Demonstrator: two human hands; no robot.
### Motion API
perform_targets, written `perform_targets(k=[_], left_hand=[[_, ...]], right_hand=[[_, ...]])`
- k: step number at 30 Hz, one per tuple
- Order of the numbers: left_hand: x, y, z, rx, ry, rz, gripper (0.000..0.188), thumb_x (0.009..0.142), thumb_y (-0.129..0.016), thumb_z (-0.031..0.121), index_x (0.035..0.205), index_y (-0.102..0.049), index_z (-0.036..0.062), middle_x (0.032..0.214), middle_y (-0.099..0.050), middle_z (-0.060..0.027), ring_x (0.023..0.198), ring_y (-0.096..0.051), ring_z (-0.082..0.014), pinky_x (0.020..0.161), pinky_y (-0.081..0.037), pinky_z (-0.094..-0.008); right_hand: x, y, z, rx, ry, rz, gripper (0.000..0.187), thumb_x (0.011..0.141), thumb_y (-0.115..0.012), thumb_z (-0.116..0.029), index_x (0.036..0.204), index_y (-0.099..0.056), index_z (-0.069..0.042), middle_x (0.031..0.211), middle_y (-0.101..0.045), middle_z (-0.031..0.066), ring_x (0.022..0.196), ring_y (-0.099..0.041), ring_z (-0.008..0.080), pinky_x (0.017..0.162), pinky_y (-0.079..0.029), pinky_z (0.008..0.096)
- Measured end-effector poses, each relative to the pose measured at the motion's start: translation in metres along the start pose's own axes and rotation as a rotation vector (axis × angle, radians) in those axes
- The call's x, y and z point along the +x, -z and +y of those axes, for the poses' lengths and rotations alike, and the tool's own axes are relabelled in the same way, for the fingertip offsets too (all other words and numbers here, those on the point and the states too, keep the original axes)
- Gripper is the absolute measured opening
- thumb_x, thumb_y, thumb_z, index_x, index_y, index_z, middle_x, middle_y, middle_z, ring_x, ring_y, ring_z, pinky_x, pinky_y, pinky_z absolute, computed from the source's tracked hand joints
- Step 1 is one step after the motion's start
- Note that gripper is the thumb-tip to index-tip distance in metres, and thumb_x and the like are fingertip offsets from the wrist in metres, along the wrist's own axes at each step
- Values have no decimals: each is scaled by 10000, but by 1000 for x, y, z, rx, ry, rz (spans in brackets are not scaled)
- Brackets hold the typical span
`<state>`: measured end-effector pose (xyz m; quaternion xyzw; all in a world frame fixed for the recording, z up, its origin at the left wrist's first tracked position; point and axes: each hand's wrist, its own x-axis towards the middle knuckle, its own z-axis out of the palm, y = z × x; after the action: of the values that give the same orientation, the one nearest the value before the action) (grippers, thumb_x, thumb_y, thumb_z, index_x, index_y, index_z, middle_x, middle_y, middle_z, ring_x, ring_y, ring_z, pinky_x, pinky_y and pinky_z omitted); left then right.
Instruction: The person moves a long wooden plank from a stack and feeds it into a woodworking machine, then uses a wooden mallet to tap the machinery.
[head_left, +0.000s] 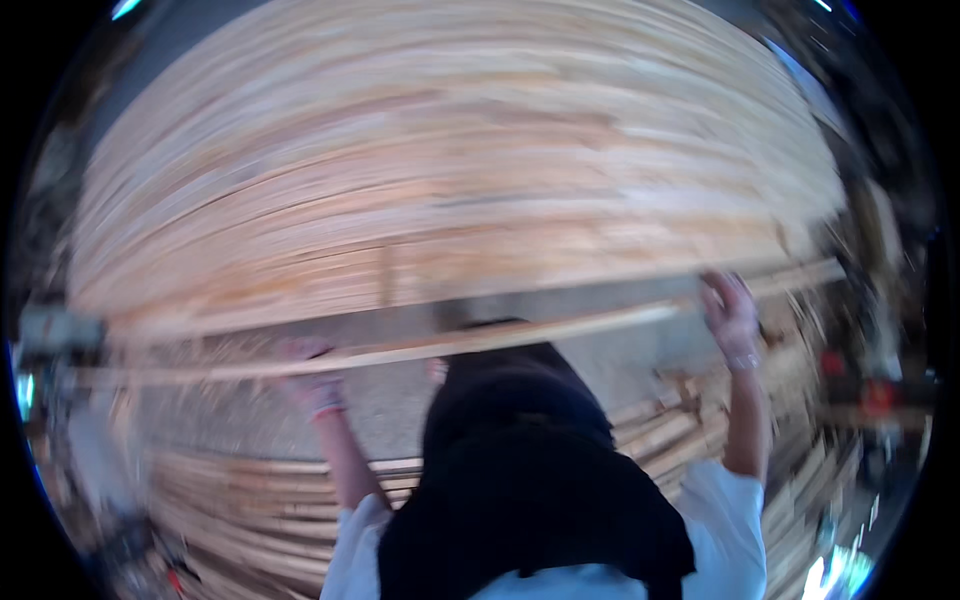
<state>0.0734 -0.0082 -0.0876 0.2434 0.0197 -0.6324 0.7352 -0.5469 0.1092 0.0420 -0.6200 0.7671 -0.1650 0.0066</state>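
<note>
The picture is smeared by motion. A large stack of pale wooden boards fills the upper half. Below its lower edge a long thin wooden slat runs almost level from left to right. My left hand, in a light glove, is at the slat's left part and seems closed on it. My right hand is raised at the slat's right end, by the stack's lower right edge; its grip is lost in the blur. A black cloth hangs in front of my chest between my arms.
More loose slats lie in a heap on the ground at lower left and lower right. Grey concrete floor shows between them. Something red stands at the far right.
</note>
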Motion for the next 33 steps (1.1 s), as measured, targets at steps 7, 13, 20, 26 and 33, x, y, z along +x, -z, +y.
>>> perform_targets(k=[7, 13, 20, 26, 33], left_hand=[[-14, -19, -1, -256, 152, -142, 170, 932, -512, 172, 770, -526, 121, 527, -350, 37, 470, -371, -84, 536, -343, -228], [-3, -5, 10, -246, 87, -247, 230, 983, -417, 209, 819, -545, 109, 503, -401, 32, 452, -419, -91, 523, -366, -249], [-24, -24, 4, -300, 76, -265, 244, 994, -399, 204, 813, -533, 111, 495, -428, 21, 418, -435, -95, 470, -379, -242], [-16, -7, 8, -304, 26, -172, 175, 975, -408, 151, 875, -531, 75, 521, -403, 7, 425, -417, -98, 454, -366, -227], [-23, -1, 13, -375, 36, -289, 119, 948, -451, 84, 899, -559, 75, 537, -387, 14, 432, -384, -98, 471, -356, -235]], right_hand=[[-99, 60, 76, -355, -401, 74, 583, 803, -705, -411, 1274, -533, -113, 1237, -595, 122, 1174, -533, 295, 1041, -385, 414], [-130, 37, 81, -510, -505, 66, 674, 726, -768, -360, 1296, -505, -118, 1313, -540, 118, 1223, -492, 299, 1087, -340, 426], [-93, 29, 64, -425, -291, 78, 450, 728, -747, -269, 1144, -612, -161, 1204, -601, 71, 1175, -532, 283, 1074, -367, 438], [-96, 17, 59, -346, -59, 28, 386, 706, -722, -196, 1073, -609, -157, 1081, -637, 44, 1070, -592, 254, 1058, -390, 449], [-92, 23, 83, -524, -309, 21, 472, 687, -746, -210, 1131, -589, -173, 1199, -597, 6, 1175, -537, 239, 1110, -330, 437]])
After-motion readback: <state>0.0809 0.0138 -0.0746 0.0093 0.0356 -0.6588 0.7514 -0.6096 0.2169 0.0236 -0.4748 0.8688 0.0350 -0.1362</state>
